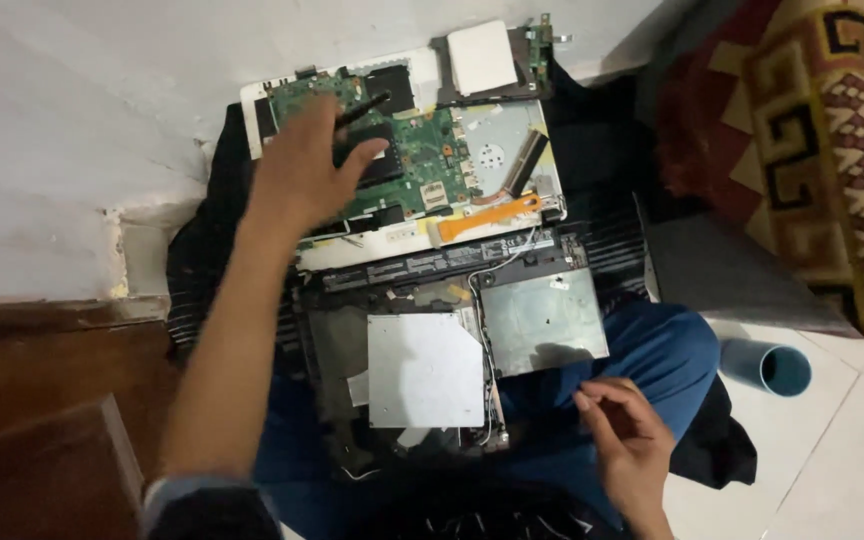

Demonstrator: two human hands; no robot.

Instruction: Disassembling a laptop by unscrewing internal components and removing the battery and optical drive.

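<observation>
My left hand [302, 170]: fingers pinching a thin black stylus-like tool [360, 110] over the green laptop circuit board [422, 150]. My right hand [627, 430]: fingers loosely curled, empty, beside the grey metal drive plate [542, 320].

White tile floor [832, 450]: blue cup [772, 367] on side, patterned cushion [832, 150], dark cloth [592, 180] under laptop parts.
</observation>
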